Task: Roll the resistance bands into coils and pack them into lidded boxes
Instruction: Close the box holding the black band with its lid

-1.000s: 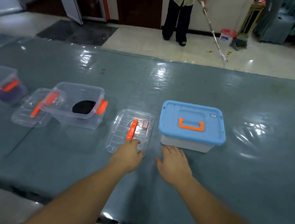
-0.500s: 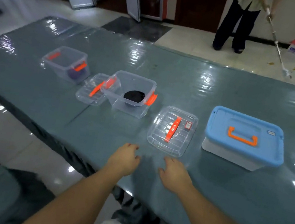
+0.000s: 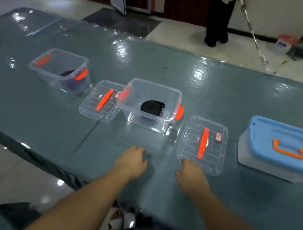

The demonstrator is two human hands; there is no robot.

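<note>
Glossy teal table [image 3: 217, 97], both my left hand [image 3: 131, 162] and right hand [image 3: 192, 174] loose and empty; near-right clear lid [image 3: 203, 143] looks light and slick, so I'd grab its orange handle [image 3: 203, 143].

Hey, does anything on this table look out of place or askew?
The middle clear box holding the black coil sits tilted, its left edge propped on a loose lid. Nothing looks spilled or damaged.

a black coiled band [image 3: 152, 107] lies in the open middle clear box [image 3: 150, 105]; a purple coil [image 3: 70, 78] sits in the left clear box [image 3: 61, 70]; two clear lids [image 3: 101, 101] [image 3: 203, 144] lie flat beside them
</note>
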